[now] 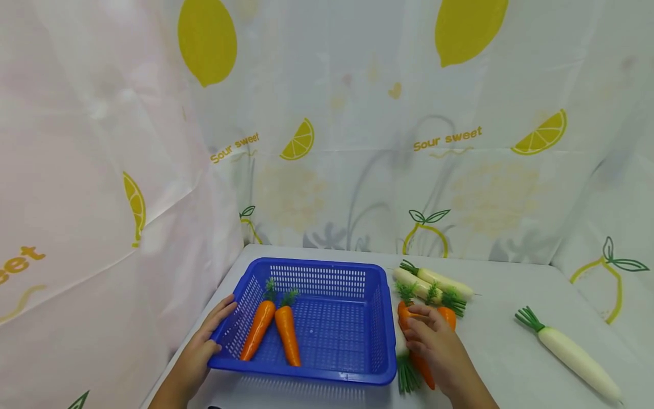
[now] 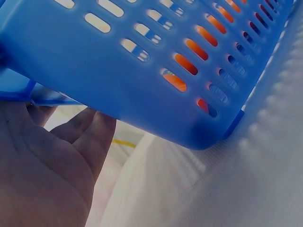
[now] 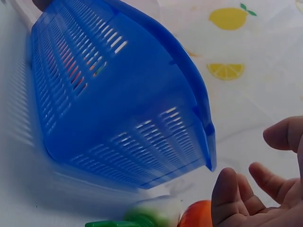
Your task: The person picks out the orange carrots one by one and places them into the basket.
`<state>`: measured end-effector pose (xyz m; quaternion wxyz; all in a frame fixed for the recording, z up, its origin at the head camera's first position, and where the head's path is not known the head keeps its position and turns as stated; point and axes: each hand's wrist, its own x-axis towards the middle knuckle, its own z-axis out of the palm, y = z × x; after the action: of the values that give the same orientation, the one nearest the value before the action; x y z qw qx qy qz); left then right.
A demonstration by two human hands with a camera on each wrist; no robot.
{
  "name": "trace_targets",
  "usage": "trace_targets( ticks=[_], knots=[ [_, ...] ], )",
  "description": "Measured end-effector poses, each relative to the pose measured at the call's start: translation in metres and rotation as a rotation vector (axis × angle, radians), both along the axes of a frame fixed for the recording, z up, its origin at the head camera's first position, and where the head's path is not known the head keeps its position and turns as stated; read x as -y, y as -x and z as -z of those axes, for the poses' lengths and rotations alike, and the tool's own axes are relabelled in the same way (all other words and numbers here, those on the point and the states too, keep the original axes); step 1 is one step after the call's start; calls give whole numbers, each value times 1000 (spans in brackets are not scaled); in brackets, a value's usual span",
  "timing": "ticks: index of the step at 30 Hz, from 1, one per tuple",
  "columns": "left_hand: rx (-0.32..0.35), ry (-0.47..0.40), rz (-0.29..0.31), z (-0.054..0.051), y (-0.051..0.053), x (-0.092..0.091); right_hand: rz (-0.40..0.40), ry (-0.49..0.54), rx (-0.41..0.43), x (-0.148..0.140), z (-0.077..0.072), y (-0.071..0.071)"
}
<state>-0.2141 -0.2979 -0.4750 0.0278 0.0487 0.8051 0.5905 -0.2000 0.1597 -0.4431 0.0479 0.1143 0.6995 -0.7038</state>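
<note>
A blue basket (image 1: 327,376) holds two orange carrots (image 1: 259,329), (image 1: 288,335) lying in its left part. My left hand (image 1: 196,352) rests on the basket's left rim, and in the left wrist view the hand (image 2: 52,161) touches the rim from outside. My right hand (image 1: 439,346) is over the carrots (image 1: 422,368) to the right of the basket, fingers loosely bent; whether it touches them cannot be told. In the right wrist view the right hand (image 3: 265,194) has fingers spread beside an orange carrot (image 3: 196,215) with nothing held.
Two white radishes (image 1: 445,283) lie behind the carrots at the basket's right. Another radish (image 1: 403,341) with green stems is between basket and carrots. One more white radish (image 1: 577,357) lies far right. A lemon-print curtain (image 1: 327,187) stands behind the white table (image 1: 501,341).
</note>
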Motion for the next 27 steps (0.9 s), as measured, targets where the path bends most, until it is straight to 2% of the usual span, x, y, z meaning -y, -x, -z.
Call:
trace_targets(
  ticks=[10, 16, 21, 27],
  knots=[
    [-26, -45, 24, 0, 1, -3, -7, -73, -26, -29, 3, 0],
    [-25, -24, 22, 0, 2, -1, -4, -140, -21, -49, 4, 1],
    [-2, -28, 16, 0, 1, -1, -6, -278, 0, -59, 7, 1],
    [-12, -44, 16, -1, 0, 0, -11, -419, 51, -68, 13, 4]
  ],
)
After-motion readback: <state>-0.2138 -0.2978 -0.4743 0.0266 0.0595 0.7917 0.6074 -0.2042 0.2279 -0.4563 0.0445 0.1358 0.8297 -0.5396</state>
